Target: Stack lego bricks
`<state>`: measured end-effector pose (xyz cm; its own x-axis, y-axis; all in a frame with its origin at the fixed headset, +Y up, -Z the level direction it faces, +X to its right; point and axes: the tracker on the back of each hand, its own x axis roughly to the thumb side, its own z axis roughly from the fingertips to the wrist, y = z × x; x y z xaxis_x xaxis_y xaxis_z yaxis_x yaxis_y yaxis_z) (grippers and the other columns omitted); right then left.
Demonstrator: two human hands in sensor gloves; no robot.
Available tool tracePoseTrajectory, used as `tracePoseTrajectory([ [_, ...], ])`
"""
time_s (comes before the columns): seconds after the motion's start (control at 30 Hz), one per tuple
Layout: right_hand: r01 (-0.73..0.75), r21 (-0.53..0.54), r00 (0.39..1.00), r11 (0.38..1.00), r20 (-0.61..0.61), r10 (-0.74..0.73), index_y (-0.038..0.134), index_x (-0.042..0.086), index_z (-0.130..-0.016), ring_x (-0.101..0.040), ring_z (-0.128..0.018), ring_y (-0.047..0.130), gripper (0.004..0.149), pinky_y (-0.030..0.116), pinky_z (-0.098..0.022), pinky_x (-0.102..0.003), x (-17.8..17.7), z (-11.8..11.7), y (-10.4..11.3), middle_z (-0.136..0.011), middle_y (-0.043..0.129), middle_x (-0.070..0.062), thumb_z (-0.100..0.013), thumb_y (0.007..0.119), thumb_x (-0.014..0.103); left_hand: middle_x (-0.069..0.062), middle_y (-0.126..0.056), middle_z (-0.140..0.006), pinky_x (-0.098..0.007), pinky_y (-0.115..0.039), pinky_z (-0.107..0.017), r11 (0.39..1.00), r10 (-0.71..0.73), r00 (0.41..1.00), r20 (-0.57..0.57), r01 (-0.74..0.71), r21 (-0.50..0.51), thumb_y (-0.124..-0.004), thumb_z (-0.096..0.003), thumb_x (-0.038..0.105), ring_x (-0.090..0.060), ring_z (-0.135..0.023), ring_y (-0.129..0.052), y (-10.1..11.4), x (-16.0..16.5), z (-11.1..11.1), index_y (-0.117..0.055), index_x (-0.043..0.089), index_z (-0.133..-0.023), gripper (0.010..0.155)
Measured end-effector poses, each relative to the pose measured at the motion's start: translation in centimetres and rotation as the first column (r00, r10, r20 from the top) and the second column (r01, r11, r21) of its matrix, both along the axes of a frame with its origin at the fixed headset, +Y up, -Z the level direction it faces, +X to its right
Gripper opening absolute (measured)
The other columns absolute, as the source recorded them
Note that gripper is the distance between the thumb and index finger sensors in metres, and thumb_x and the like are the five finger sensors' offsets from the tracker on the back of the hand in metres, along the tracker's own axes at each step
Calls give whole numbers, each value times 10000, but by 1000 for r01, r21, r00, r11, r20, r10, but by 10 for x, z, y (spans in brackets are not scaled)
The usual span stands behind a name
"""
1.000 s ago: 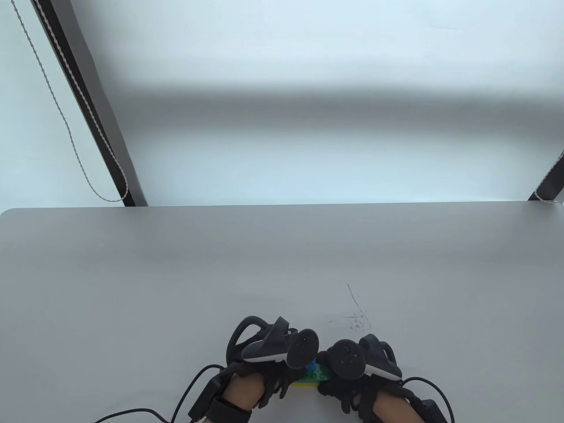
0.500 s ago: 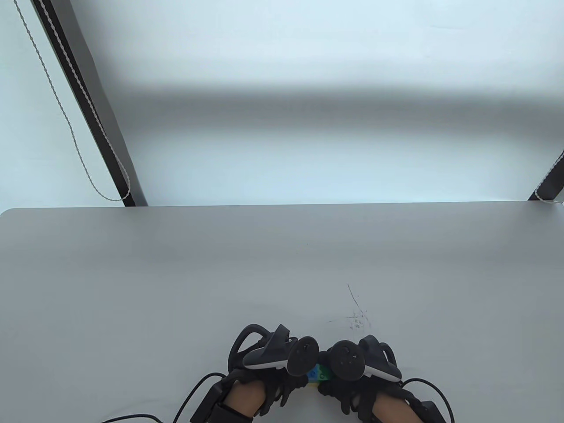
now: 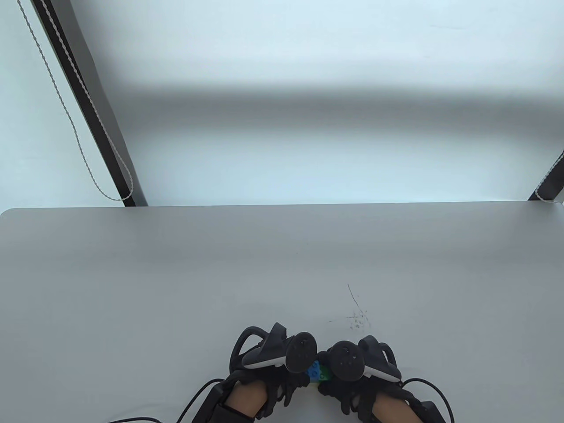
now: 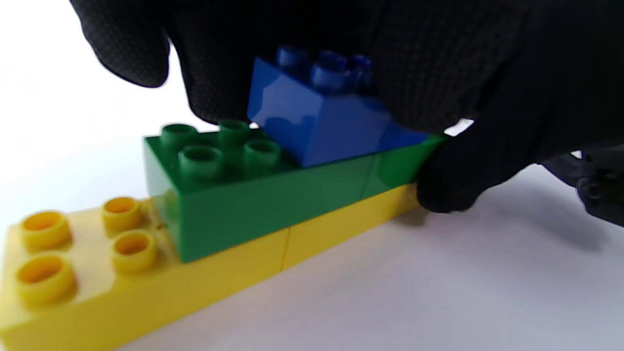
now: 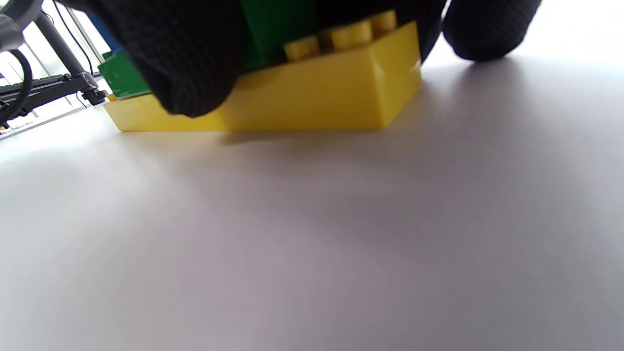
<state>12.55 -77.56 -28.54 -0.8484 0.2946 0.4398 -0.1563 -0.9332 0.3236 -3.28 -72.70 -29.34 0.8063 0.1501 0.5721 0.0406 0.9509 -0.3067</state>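
Observation:
A long yellow brick (image 4: 122, 287) lies on the table with a green brick (image 4: 273, 204) pressed on top. A small blue brick (image 4: 321, 122) sits tilted on the green brick, one edge raised. My left hand (image 3: 282, 357) grips the blue brick from above, its fingers (image 4: 429, 63) wrapped around it. My right hand (image 3: 354, 365) holds the yellow and green stack (image 5: 312, 92), with one finger (image 5: 190, 63) across its side and another (image 5: 487, 29) behind it. In the table view only a bit of blue (image 3: 313, 371) and green (image 3: 325, 375) shows between the trackers.
The grey table (image 3: 176, 286) stretches ahead of the hands, with small scratch marks (image 3: 357, 319) just beyond the right hand. Glove cables (image 3: 194, 396) trail off the near edge. A black frame post (image 3: 88, 105) stands beyond the far left corner.
My left hand has shifted slightly right, toward the right hand, bringing the blue brick down onto the green one. The yellow brick is now mostly hidden in the table view. The right hand has barely moved.

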Motion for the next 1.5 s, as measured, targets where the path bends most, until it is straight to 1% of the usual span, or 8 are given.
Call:
tracePoseTrajectory([
  [0.07, 0, -1, 1000, 1000, 0, 0, 645, 145, -916, -350, -728, 780, 702, 678, -575, -569, 0, 0, 0, -883, 740, -122, -326, 884, 441, -39, -898, -859, -568, -731, -640, 1000, 11, 1000, -12, -11, -13, -890, -340, 476, -264, -777, -905, -1, -1, -1, -770, 254, -905, 619],
  [0.13, -1, -1, 1000, 1000, 0, 1, 645, 145, -915, -350, -727, 781, 701, 679, -575, -570, 0, 0, 0, -883, 740, -122, -326, 885, 441, -39, -891, -871, -569, -726, -645, 998, 18, 999, -38, -20, -57, -876, -345, 475, -264, -787, -901, -3, -3, -3, -764, 256, -912, 617],
  [0.33, -6, 10, 1000, 1000, -4, 6, 647, 152, -914, -345, -723, 790, 702, 689, -572, -567, 0, 0, 0, -881, 745, -117, -323, 885, 448, -39, -879, -877, -574, -718, -647, 992, 71, 996, -60, -77, -102, -881, -345, 481, -268, -795, -890, -8, -9, -7, -766, 259, -910, 619],
  [0.4, -7, 56, 1000, 998, -21, 8, 668, 154, -905, -338, -707, 822, 700, 717, -561, -566, 0, 0, 1, -868, 773, -114, -315, 891, 457, -39, -874, -882, -575, -715, -649, 988, 87, 994, -65, -94, -120, -879, -347, 486, -269, -801, -884, -10, -11, -9, -759, 264, -913, 620],
  [0.57, -4, 82, 1000, 997, -28, 7, 696, 147, -902, -349, -699, 867, 704, 751, -547, -567, 0, 1, 5, -861, 817, -118, -306, 898, 463, -40, -858, -900, -580, -702, -651, 975, 131, 988, -83, -143, -169, -873, -354, 499, -277, -814, -870, -16, -17, -12, -744, 272, -926, 629],
  [0.9, -10, 117, 999, 993, -37, 14, 703, 134, -907, -367, -710, 896, 706, 764, -542, -573, 1, 2, 8, -866, 841, -127, -308, 896, 455, -40, -856, -925, -576, -704, -646, 972, 136, 988, -74, -148, -183, -859, -362, 514, -288, -824, -872, -16, -22, -12, -724, 264, -944, 647],
  [1.2, 29, 141, 999, 990, -24, -26, 725, 143, -891, -368, -708, 906, 664, 765, -541, -576, 8, 3, 18, -858, 858, -119, -323, 878, 450, -50, -864, -939, -580, -704, -644, 979, 117, 990, -72, -128, -160, -851, -369, 519, -299, -831, -874, -16, -25, -13, -728, 251, -944, 646],
  [1.5, 64, 161, 998, 985, 4, -65, 731, 142, -888, -375, -717, 905, 648, 751, -551, -590, 19, 4, 27, -861, 860, -122, -334, 864, 451, -66, -841, -971, -593, -684, -652, 984, 111, 991, -71, -120, -130, -834, -377, 524, -320, -863, -846, -5, -33, -13, -727, 245, -953, 649],
])
